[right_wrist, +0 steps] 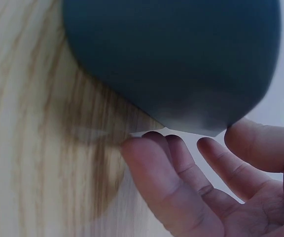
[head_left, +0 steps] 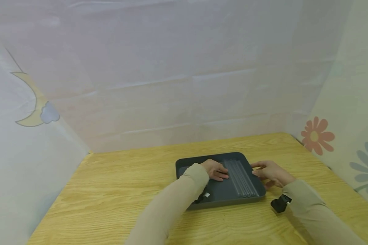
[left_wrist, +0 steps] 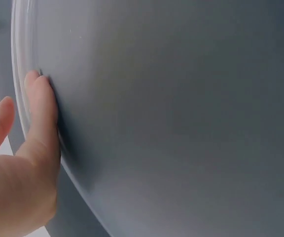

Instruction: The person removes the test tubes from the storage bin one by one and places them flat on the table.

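The left hand (head_left: 215,170) lies flat, fingers straight, inside the dark tray (head_left: 202,200) beside its clear rods (head_left: 240,178), apparently steadying it, while the right hand (head_left: 271,173), relaxed and grasping nothing, touches the tray's right rim.

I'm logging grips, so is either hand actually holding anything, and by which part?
Nothing is gripped. The left hand rests flat inside the gray tray; the right hand touches the tray's right edge with relaxed fingers.
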`<action>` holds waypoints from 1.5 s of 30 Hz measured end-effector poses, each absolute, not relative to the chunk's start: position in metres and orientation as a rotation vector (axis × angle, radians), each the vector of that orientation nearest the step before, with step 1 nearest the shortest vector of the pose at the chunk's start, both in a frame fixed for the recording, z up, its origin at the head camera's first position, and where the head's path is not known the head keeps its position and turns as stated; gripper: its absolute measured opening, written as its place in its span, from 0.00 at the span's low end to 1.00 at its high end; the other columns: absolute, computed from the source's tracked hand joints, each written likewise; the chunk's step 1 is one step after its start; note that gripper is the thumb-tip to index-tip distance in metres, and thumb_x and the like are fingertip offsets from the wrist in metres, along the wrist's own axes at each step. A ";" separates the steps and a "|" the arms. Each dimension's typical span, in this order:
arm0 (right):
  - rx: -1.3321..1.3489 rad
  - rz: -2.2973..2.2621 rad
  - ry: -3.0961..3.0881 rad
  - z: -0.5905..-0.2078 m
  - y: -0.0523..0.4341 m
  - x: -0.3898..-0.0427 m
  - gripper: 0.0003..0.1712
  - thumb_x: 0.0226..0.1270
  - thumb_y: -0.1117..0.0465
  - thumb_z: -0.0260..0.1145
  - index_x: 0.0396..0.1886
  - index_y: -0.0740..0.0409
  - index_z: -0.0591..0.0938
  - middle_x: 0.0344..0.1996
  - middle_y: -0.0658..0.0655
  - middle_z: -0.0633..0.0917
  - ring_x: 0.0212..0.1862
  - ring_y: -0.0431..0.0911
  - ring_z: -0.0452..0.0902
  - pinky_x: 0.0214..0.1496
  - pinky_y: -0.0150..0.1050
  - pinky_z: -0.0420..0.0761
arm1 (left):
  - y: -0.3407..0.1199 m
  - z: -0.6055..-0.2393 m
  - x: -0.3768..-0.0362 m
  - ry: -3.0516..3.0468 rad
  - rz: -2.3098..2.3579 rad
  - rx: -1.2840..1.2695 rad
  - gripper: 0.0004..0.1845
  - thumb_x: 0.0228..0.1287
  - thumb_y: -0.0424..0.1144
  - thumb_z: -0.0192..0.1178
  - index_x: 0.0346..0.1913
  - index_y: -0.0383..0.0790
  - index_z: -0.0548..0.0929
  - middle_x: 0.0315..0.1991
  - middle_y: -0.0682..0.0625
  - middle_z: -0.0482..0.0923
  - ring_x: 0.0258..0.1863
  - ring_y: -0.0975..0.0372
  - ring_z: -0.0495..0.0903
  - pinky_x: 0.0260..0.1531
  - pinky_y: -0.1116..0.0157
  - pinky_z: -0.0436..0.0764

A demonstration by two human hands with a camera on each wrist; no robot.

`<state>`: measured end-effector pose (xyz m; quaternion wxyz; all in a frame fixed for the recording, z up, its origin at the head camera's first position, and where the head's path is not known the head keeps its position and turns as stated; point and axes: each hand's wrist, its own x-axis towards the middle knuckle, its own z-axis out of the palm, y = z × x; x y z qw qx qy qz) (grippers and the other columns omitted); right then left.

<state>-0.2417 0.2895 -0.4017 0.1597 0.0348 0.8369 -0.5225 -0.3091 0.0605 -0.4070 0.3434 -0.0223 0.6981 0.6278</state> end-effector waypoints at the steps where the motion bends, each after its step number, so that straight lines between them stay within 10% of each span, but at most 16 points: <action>1: 0.101 -1.491 2.392 -0.401 0.290 -0.241 0.31 0.74 0.65 0.57 0.70 0.76 0.61 0.55 0.74 0.75 0.39 0.48 0.80 0.27 0.44 0.81 | 0.061 -0.407 -0.309 1.819 1.630 -0.057 0.25 0.69 0.26 0.57 0.68 0.28 0.69 0.51 0.38 0.81 0.53 0.49 0.80 0.48 0.57 0.82; 45: 0.083 -1.448 2.381 -0.402 0.294 -0.254 0.32 0.75 0.65 0.56 0.70 0.77 0.57 0.58 0.79 0.71 0.44 0.54 0.81 0.33 0.48 0.83 | 0.058 -0.380 -0.307 1.884 1.652 -0.141 0.28 0.67 0.31 0.62 0.69 0.42 0.71 0.36 0.47 0.81 0.35 0.53 0.85 0.33 0.63 0.84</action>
